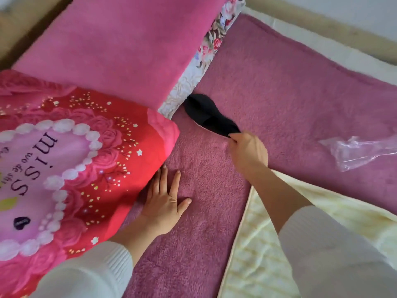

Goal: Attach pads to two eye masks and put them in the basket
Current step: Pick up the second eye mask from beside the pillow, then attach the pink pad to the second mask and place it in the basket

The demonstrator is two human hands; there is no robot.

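A black eye mask (207, 116) lies on the purple fleece blanket (279, 93), its far end against the corner of a floral pillow. My right hand (247, 151) pinches the mask's near end between thumb and fingers. My left hand (165, 198) rests flat on the blanket with fingers spread, touching the edge of a red cushion, holding nothing. No basket and no second mask are in view.
A red cushion printed with "miss" (71, 160) fills the left. A pink pillow (120, 46) over a floral pillow (202, 61) lies behind. A crumpled clear plastic bag (361, 151) sits at the right. A pale yellow blanket (268, 244) covers the near right.
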